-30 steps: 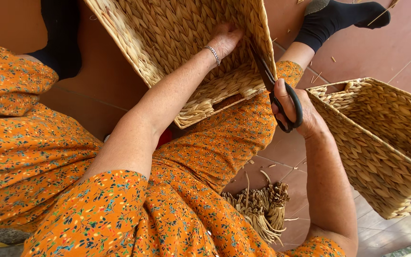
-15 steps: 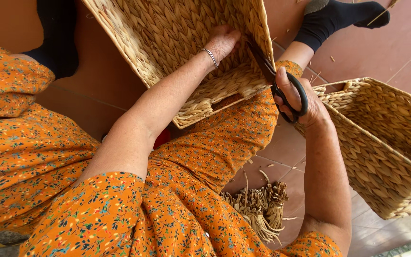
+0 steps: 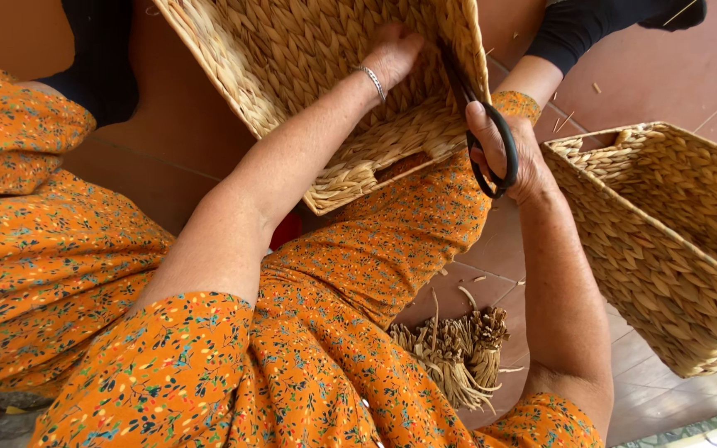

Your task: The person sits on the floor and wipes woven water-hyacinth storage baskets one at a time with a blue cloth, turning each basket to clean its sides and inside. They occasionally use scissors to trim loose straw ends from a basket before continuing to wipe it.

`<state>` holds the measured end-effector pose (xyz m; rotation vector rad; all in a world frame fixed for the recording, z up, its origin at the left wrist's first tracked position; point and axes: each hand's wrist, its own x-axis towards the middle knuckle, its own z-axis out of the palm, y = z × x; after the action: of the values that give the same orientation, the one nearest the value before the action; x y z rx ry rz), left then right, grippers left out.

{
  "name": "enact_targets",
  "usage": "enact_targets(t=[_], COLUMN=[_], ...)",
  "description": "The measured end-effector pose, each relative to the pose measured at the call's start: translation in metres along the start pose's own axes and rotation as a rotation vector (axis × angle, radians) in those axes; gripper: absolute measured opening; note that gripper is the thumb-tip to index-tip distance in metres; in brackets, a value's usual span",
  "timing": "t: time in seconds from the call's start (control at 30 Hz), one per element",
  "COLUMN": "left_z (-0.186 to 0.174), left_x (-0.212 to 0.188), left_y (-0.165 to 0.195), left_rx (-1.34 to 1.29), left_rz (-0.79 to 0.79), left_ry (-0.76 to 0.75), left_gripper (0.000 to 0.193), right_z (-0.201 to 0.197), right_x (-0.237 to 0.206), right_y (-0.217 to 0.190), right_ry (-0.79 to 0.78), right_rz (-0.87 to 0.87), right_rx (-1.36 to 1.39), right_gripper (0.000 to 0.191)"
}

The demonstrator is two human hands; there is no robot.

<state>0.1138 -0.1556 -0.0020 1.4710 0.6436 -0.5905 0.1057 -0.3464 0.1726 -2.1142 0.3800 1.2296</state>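
Currently: left hand (image 3: 392, 51) is inside the woven basket (image 3: 292, 58), which is tilted across the lap, opening toward the camera; fingers pressed flat against the inner weave, not gripping anything. Bracelet (image 3: 370, 79) on that wrist. Right hand (image 3: 512, 153) holds black scissors (image 3: 485, 133), fingers closed through the handle loops, blades running up along the basket's right rim. Can't tell if the blades are apart or together. Second woven basket (image 3: 665, 241) sits on the tiled floor (image 3: 707, 91) just right of the right forearm. Bundle of dried straw (image 3: 458, 353) lies on the floor below, between the knees.
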Motion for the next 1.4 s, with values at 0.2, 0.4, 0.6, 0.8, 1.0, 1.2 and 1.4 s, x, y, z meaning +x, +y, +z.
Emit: enact_targets(t=[0.2, 0.4, 0.6, 0.8, 1.0, 1.2, 1.4], left_z=[-0.039, -0.062, -0.035, -0.022, -0.034, -0.038, -0.036], left_x=[-0.003, -0.009, -0.034, -0.047, -0.066, -0.090, -0.059], left_y=[-0.011, -0.031, -0.071, -0.098, -0.089, -0.061, -0.071], left_rx=[0.296, 0.807, 1.326, 1.596, 1.790, 1.983, 1.343], left_rz=[-0.076, -0.160, -0.153, -0.058, 0.035, 0.026, -0.179], left_ry=[0.027, -0.219, -0.795, -0.953, -0.961, -0.886, -0.782], left_gripper=[0.017, 0.024, 0.039, 0.054, 0.083, 0.098, 0.072], right_z=[-0.002, 0.001, 0.008, 0.011, 0.015, 0.024, 0.025], right_x=[-0.028, -0.066, -0.083, -0.097, -0.114, -0.127, -0.137], right_y=[-0.007, -0.021, -0.018, 0.003, 0.028, 0.039, 0.053], right_ry=[0.045, 0.089, 0.077, 0.081, 0.096, 0.107, 0.138], right_rz=[-0.117, -0.297, -0.242, -0.204, -0.079, -0.055, -0.129], right_rx=[-0.390, -0.832, -0.830, -0.730, -0.563, -0.450, -0.443], right_gripper=[0.065, 0.079, 0.080, 0.077, 0.083, 0.084, 0.080])
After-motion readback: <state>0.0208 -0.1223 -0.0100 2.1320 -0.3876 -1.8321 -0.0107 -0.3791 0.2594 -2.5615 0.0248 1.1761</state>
